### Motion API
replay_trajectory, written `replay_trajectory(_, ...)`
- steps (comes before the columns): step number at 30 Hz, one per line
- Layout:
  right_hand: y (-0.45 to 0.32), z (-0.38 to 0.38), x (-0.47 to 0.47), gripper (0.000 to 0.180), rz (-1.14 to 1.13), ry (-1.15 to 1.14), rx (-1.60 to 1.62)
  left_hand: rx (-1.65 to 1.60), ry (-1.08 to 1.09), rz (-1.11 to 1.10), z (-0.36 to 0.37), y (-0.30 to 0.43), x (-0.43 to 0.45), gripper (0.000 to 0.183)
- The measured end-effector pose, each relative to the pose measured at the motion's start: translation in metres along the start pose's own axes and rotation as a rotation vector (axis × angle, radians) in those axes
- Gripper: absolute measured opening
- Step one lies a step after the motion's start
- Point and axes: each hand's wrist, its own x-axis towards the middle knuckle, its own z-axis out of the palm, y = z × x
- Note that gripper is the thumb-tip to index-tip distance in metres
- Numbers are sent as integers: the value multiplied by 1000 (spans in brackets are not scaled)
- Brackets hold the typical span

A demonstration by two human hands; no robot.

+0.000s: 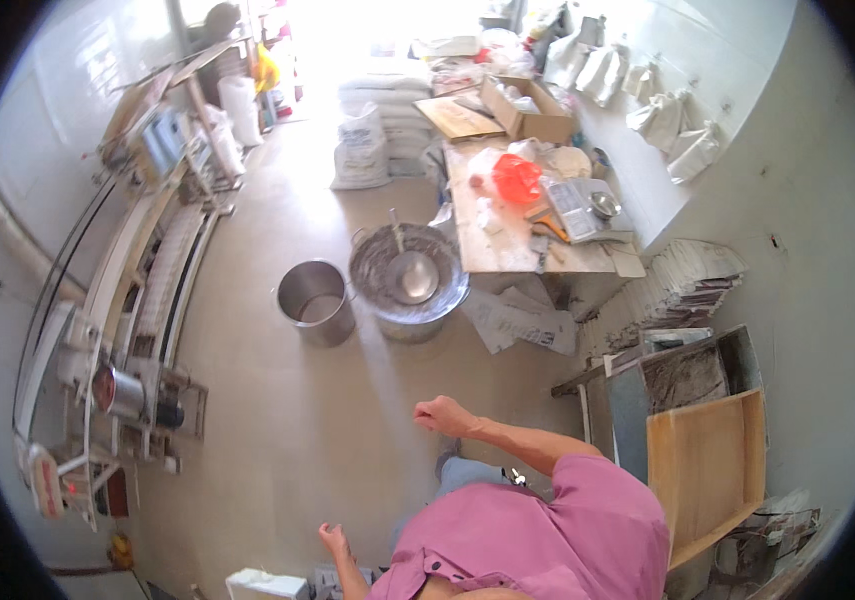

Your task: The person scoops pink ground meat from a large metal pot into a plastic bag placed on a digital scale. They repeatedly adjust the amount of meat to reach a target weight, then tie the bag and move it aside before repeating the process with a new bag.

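My right hand hangs over the floor in front of my body, its fingers curled in, with nothing seen in it. Lower and to the left, my left hand is held low at my side, fingers a little apart, holding nothing that I can see. Ahead of me on the floor stands a wide metal pot smeared inside with greyish-brown residue. A long-handled metal ladle rests in it, its round bowl catching the light. Just left of that pot is a tall stainless steel pot. Neither hand touches the pots.
A conveyor-like machine runs along the left wall. On the right, a wooden worktable carries a red plastic bag and an orange-handled scraper. Filled sacks are stacked ahead. A wooden tray leans close to my right side.
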Motion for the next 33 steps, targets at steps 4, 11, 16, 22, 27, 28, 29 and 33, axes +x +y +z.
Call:
replay_trajectory(4, 77, -105, -10, 19, 222, 150, 38, -194, -391, -356, 83, 89, 5, 38)
replay_trajectory(11, 172, -256, 13, 19, 475, 608, 169, -19, -527, -173, 184, 263, 47, 29)
replay_trajectory(16, 223, -323, 32, 21, 544, 813, 56, 9, -610, -147, 253, 375, 90, 29)
replay_trajectory(22, 247, -444, 30, 25, 634, 1159, 5, 72, -811, -213, 367, 463, 145, 26)
replay_trajectory(27, 261, -630, 51, 28, 619, 1353, -256, 61, -834, -18, 446, 568, 147, 28)
replay_trajectory(28, 275, -673, 56, 28, 575, 1391, -479, 49, -840, -8, 459, 583, 146, 29)
replay_trajectory(29, 293, -718, 60, 29, 519, 1413, -700, 31, -840, -5, 473, 595, 142, 29)
replay_trajectory(33, 360, -917, 42, 31, 520, 1574, -913, -49, -819, 39, 521, 624, 106, 28)
